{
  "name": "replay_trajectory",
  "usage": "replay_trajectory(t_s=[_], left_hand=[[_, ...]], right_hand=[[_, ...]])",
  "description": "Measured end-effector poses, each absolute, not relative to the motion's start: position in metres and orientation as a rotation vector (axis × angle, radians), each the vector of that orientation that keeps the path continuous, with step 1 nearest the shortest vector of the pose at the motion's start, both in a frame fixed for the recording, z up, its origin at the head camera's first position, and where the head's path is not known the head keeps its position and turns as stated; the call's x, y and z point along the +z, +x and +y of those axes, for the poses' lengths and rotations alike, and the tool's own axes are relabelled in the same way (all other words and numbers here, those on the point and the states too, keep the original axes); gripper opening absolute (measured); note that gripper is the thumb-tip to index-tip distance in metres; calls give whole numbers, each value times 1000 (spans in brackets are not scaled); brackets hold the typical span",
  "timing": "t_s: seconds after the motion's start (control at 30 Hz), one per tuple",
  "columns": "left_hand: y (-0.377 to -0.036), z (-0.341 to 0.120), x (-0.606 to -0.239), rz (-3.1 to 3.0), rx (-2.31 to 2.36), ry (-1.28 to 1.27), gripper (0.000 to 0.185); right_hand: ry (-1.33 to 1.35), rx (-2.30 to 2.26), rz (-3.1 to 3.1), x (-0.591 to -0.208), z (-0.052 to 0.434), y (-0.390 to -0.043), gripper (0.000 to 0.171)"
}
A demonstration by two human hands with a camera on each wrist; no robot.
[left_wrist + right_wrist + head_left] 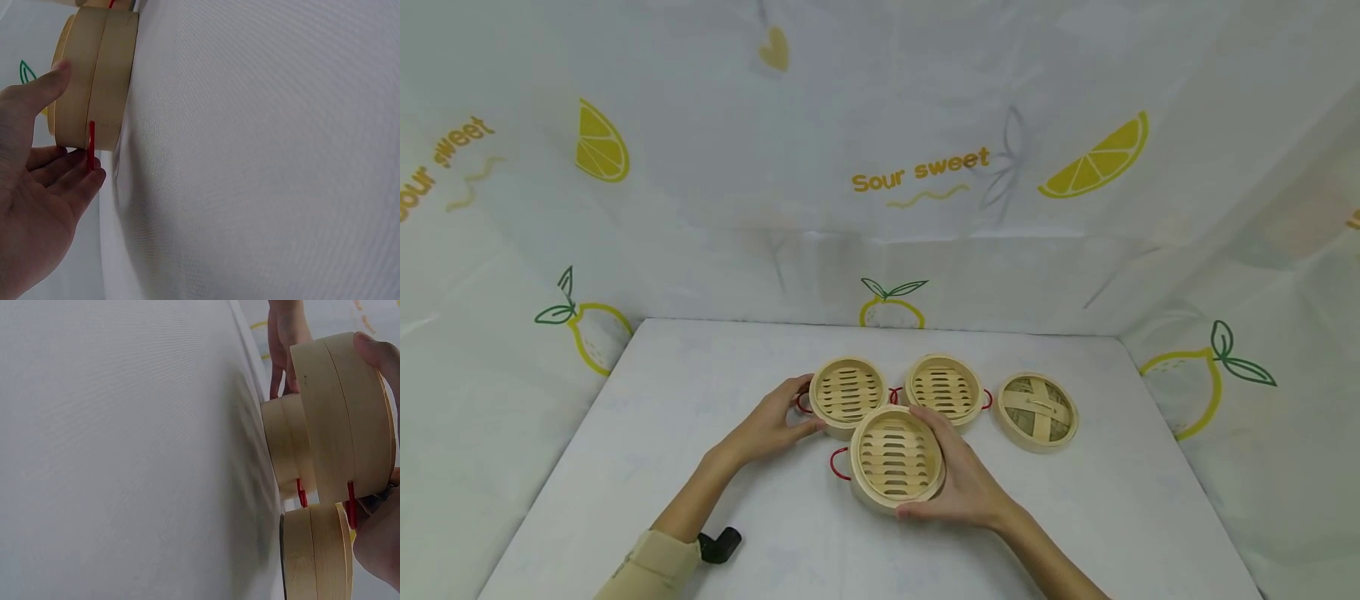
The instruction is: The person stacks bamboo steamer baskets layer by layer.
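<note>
The right hand [962,487] grips the near steamer basket [897,457] by its rim, lifted above the table [700,400], while the left hand [771,425] clasps the far-left basket [847,394] just beyond; tilting could knock its neighbours.

A white-covered table [700,417] carries two slatted bamboo steamer baskets [847,394] [943,389] side by side toward the back, a woven bamboo lid [1037,411] just to their right, and a small black object [721,545] near the front left edge.
</note>
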State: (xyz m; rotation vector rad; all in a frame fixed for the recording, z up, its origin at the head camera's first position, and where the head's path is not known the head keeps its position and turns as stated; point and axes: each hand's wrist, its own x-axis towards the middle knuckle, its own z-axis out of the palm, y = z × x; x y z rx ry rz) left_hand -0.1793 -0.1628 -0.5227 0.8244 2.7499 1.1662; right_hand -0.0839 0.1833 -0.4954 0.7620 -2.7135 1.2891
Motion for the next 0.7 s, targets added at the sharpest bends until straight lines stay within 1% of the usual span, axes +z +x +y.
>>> replay_trajectory(t_s=[0.7], left_hand=[[-178,-162,-517,2725,1188,830,82]], right_hand=[[790,1289,-2651,-483,178,-96,130]])
